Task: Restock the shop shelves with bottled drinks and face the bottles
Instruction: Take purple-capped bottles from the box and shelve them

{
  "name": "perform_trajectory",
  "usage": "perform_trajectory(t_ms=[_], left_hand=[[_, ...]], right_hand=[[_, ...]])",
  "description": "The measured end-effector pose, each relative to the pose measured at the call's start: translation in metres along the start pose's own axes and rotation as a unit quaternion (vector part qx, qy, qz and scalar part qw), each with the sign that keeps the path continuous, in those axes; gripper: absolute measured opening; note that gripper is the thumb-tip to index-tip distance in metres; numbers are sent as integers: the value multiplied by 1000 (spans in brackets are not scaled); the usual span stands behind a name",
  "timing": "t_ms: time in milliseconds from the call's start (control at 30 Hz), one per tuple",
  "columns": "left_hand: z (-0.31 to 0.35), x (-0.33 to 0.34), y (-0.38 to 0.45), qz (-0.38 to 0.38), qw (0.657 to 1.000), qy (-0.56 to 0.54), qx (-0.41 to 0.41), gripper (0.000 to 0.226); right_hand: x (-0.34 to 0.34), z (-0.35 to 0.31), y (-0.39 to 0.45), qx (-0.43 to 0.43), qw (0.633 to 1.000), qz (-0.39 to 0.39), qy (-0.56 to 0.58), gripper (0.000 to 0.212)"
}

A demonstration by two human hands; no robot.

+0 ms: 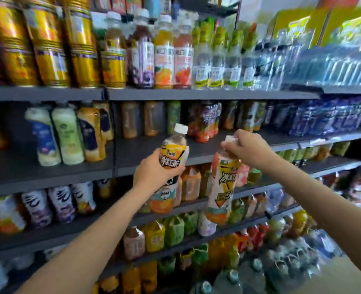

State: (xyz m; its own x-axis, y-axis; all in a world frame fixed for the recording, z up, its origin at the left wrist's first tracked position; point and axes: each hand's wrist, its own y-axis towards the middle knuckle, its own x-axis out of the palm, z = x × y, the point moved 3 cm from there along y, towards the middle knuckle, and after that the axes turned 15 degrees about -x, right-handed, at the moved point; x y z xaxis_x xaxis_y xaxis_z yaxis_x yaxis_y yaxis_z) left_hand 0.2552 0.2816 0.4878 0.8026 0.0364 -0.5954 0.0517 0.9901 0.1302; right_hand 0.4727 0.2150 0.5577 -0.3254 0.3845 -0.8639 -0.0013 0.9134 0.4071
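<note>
here the left hand (154, 170) grips one iced tea bottle (171, 164) round its middle, upright, nearest the bare shelf (145, 149) just beyond it, while the right hand (245, 149) pinches a second bottle (222, 187) by its cap, hanging tilted.

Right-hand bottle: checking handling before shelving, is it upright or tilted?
Tilted. The right hand pinches the bottle by its cap; its base swings left.

Two bottles are held up before the shelves (196, 95): the left bottle (171, 166) in the left hand (154, 170), the right bottle (223, 183) hanging from the right hand (247, 148), near each other. Cans (48, 49) stand far left on the upper shelf.
</note>
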Motion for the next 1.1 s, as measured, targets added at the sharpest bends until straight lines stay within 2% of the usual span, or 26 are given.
perform_trajectory(t_ms=[100, 233, 433, 600, 733, 900, 967, 1100], left_hand=[[39, 47, 10, 10, 1000, -24, -17, 50], [72, 94, 22, 20, 999, -32, -34, 51], [103, 121, 55, 40, 999, -33, 10, 51], [115, 137, 93, 60, 995, -43, 67, 50], [121, 154, 128, 65, 994, -38, 74, 57], [119, 181, 166, 57, 995, -64, 58, 59], [121, 193, 176, 57, 995, -60, 50, 58], [125, 209, 198, 68, 996, -61, 26, 63]], right_hand=[[-21, 56, 3, 6, 999, -30, -35, 40], [-58, 118, 24, 5, 1000, -27, -6, 29], [-75, 185, 70, 27, 977, 164, 134, 37], [-38, 202, 120, -18, 967, 210, 146, 26], [-11, 217, 155, -36, 965, 221, 137, 25], [6, 228, 198, -32, 972, 207, 108, 40], [26, 232, 207, -25, 971, 188, 146, 49], [61, 248, 210, -34, 961, 150, 228, 83]])
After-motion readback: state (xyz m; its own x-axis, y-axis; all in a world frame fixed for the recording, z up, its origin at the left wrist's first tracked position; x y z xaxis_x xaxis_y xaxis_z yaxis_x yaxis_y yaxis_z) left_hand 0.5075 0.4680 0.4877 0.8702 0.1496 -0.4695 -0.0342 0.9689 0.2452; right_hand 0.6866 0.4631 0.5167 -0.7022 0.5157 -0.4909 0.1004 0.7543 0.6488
